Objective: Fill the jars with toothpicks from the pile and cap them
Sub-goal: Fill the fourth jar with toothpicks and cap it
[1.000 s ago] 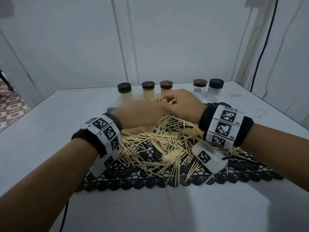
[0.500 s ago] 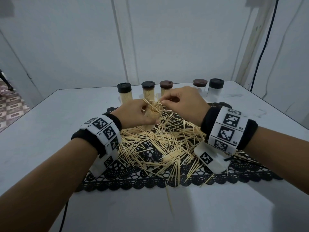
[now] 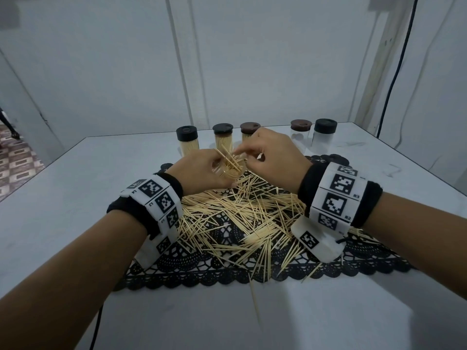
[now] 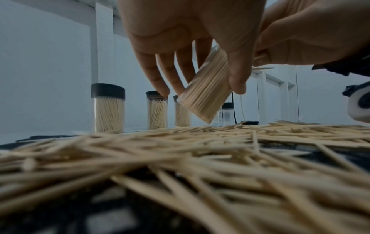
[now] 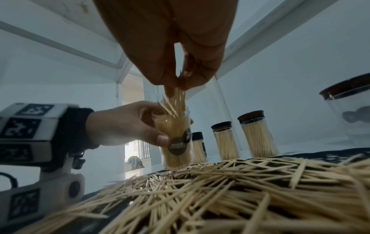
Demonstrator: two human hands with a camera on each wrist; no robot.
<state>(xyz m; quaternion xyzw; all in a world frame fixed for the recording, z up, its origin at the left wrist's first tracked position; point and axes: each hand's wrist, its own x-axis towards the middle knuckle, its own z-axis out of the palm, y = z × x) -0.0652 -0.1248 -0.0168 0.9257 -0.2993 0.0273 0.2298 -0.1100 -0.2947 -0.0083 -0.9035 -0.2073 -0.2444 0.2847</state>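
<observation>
My left hand (image 3: 202, 170) (image 5: 128, 125) grips a clear uncapped jar (image 5: 176, 139) (image 4: 206, 93), nearly full of toothpicks, just above the far edge of the pile. The jar leans in the left wrist view. My right hand (image 3: 267, 157) (image 5: 176, 82) pinches a small bunch of toothpicks (image 5: 174, 102) whose lower ends stand in the jar's mouth. The loose toothpick pile (image 3: 240, 218) (image 5: 240, 182) lies spread on a black lace mat (image 3: 202, 274) under both wrists.
Three capped jars full of toothpicks (image 3: 187, 141) (image 3: 223, 137) (image 3: 249, 130) stand in a row behind the hands. Two capped jars without toothpicks (image 3: 300, 130) (image 3: 324, 133) stand at the back right. A single toothpick (image 3: 254, 299) lies on the white table (image 3: 75, 198) before the mat.
My left hand has settled with the jar, no longer blurred. My right hand has brought its bunch of toothpicks over to the jar's mouth and lowered their ends into it.
</observation>
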